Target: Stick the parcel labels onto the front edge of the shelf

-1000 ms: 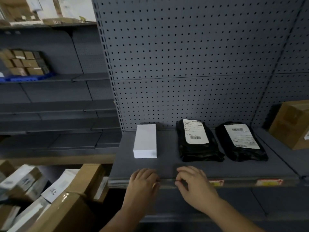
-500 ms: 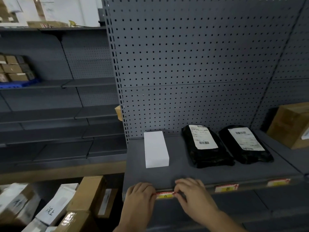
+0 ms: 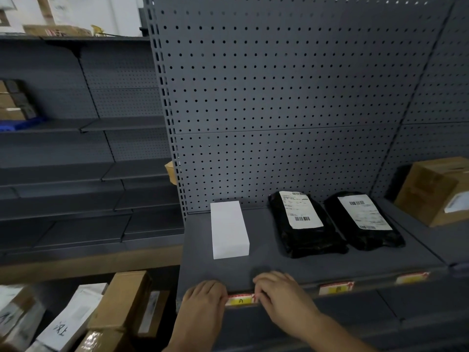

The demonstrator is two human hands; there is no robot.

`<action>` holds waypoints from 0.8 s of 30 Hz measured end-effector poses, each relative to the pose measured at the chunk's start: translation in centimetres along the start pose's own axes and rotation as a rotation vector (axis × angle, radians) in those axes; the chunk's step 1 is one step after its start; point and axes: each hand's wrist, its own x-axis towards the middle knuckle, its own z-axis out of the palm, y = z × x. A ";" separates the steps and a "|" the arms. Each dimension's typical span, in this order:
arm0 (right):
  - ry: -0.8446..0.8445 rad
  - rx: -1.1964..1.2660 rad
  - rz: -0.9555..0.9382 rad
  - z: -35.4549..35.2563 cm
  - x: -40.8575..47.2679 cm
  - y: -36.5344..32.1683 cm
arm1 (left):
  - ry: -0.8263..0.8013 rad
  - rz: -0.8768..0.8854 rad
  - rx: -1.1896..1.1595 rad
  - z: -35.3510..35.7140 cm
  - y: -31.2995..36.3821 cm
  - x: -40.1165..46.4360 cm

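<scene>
Both hands press a yellow-and-red label flat against the shelf's front edge, left hand on its left end, right hand on its right end, fingers curled over the lip, nothing gripped.

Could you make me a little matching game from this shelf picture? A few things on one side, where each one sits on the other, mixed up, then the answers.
Things:
1. white box
2. brown carton
3. label between the hands
4. left black parcel

Places:
A. on the shelf's front edge, between the left hand and the right hand
B. far right, on the neighbouring shelf
C. left part of the shelf top
D. middle of the shelf top, beside the other black parcel

Pairs: 1-C, 2-B, 3-A, 4-D
</scene>
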 end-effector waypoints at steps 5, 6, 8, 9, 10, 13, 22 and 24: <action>-0.022 -0.002 0.001 -0.4 0.4 -0.6 | -0.042 0.012 0.050 0.4 -1.6 -0.2; -0.023 -0.003 0.001 -0.5 0.4 -0.6 | -0.038 0.019 0.051 0.7 -1.7 -0.1; -0.028 -0.007 -0.005 -0.5 0.1 -0.5 | -0.041 0.041 0.038 0.9 -1.6 -0.1; -0.029 -0.007 -0.008 -0.5 0.0 -0.4 | -0.027 0.055 0.040 1.1 -1.6 -0.1; -0.028 -0.006 -0.012 -0.5 0.0 -0.3 | -0.010 0.072 0.049 1.1 -1.5 0.0; -0.016 0.008 -0.011 -0.5 0.0 -0.3 | -0.004 0.078 0.062 1.1 -1.4 0.1; 0.039 0.032 -0.004 0.3 -0.1 0.0 | -0.025 0.061 0.112 0.9 -1.2 0.2; 0.040 0.043 -0.006 0.1 -0.1 -0.1 | -0.011 0.082 0.127 0.9 -1.2 0.3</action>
